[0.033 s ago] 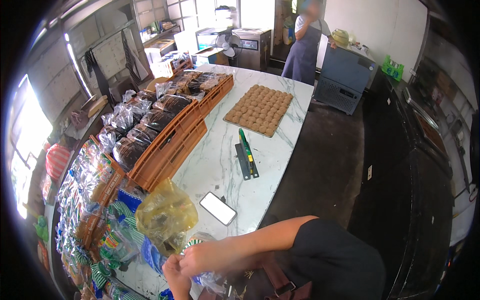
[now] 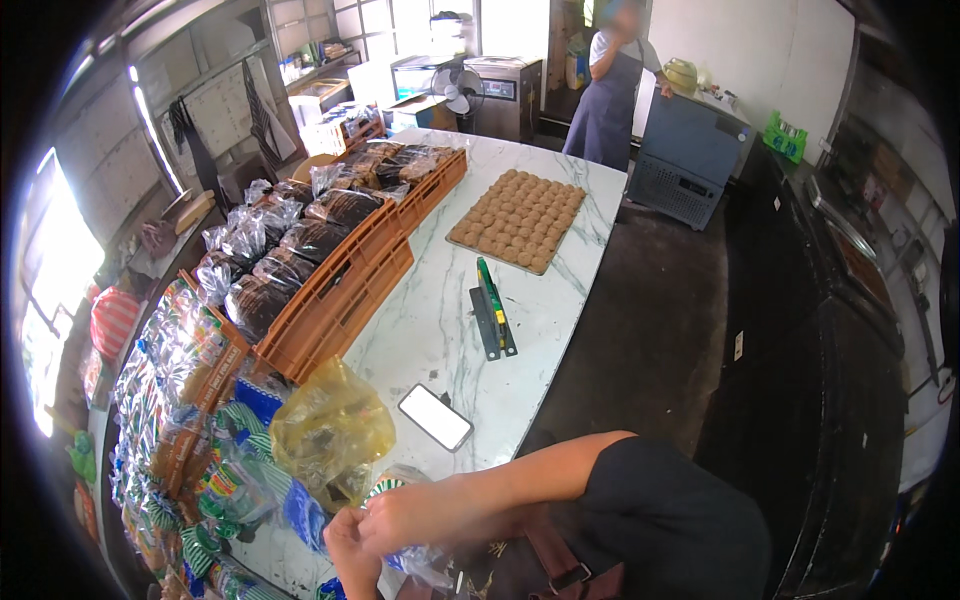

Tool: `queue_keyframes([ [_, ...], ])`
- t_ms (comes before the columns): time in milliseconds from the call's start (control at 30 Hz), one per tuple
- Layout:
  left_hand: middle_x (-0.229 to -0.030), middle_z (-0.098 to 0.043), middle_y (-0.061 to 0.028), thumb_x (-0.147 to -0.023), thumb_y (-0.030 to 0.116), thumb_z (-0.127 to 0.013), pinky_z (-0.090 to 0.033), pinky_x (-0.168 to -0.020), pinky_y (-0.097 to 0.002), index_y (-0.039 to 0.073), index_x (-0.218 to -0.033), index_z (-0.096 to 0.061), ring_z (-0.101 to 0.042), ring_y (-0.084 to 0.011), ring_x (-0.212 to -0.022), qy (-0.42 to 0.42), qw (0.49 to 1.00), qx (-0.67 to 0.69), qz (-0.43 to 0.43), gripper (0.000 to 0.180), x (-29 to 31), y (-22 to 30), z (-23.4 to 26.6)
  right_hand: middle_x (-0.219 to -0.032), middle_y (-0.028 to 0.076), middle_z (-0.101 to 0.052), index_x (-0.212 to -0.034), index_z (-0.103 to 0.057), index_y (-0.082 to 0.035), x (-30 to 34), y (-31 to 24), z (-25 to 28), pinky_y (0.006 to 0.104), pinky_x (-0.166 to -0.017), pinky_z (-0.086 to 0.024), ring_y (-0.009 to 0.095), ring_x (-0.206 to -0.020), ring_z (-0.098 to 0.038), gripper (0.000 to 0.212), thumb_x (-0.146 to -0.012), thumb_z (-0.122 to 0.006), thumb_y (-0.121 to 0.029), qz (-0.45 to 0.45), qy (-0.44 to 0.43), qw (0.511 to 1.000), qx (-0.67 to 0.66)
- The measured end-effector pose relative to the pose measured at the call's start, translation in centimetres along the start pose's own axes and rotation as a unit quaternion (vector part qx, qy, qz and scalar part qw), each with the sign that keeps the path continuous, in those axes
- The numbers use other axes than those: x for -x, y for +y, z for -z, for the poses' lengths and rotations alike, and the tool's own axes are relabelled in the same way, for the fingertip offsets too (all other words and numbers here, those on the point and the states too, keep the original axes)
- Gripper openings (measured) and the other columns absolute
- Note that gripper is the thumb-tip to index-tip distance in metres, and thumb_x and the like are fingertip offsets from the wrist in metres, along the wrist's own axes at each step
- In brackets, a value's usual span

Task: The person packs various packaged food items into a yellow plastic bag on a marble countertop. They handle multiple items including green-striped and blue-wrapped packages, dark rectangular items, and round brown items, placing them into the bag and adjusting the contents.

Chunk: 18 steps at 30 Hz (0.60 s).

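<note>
My left hand [image 2: 350, 545] and my right hand [image 2: 402, 518] meet low in the view, fingers pinched together at a clear plastic bag. Parts of the plastic bag [image 2: 422, 566] show below my right wrist, and a green-striped part [image 2: 385, 486] shows just above that hand. My fingers hide the exact spot they pinch. Right behind the hands stands a crumpled yellow plastic bag [image 2: 335, 425] on the marble-patterned table [image 2: 420, 325]. To the left are piled several printed clear and green-striped plastic packages [image 2: 240, 480]. A phone with a bright white screen [image 2: 436, 417] lies beyond my right forearm.
Orange crates [image 2: 335, 315] along the left hold several bagged dark loaves [image 2: 300, 245]. Mid-table sits a green and black tool on a plate [image 2: 492, 310], with a tray of round dough balls [image 2: 518, 220] behind. A person in an apron [image 2: 605, 100] stands by a grey machine [image 2: 685, 160].
</note>
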<state>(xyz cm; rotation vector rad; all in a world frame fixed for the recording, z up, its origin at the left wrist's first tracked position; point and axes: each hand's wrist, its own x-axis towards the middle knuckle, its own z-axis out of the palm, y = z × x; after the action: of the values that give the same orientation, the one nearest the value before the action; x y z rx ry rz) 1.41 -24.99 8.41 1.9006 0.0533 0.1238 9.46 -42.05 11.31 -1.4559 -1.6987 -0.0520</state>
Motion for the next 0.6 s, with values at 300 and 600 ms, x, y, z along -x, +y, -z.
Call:
queue_keyframes([
  [300, -0.083, -0.055, 0.0014, -0.073, 0.013, -0.069, -0.041, -0.069, -0.0258, 0.008, -0.084, -0.053, -0.048, -0.0075, -0.080, -0.094, 0.989, 0.023, -0.115, 0.020, -1.7, -0.5, 0.3, -0.074, 0.016, -0.057, -0.073, -0.056, -0.003, 0.0, 0.7, 0.0, 0.0441, -0.066, -0.047, 0.038, -0.069, -0.058, 0.008, -0.073, -0.059, -0.010, 0.051, -0.032, 0.997, 0.039],
  [600, -0.090, -0.048, -0.0071, -0.084, 0.000, -0.057, -0.040, -0.075, -0.0290, 0.003, -0.098, -0.050, -0.048, -0.0188, -0.085, -0.170, 0.980, 0.040, -0.093, 0.016, -1.7, -1.4, 1.1, -0.077, 0.009, -0.053, -0.070, -0.053, -0.007, 0.1, 0.0, 0.1, 0.0356, -0.072, -0.046, 0.025, -0.074, -0.057, 0.012, -0.069, -0.062, -0.015, 0.043, -0.063, 0.994, 0.081],
])
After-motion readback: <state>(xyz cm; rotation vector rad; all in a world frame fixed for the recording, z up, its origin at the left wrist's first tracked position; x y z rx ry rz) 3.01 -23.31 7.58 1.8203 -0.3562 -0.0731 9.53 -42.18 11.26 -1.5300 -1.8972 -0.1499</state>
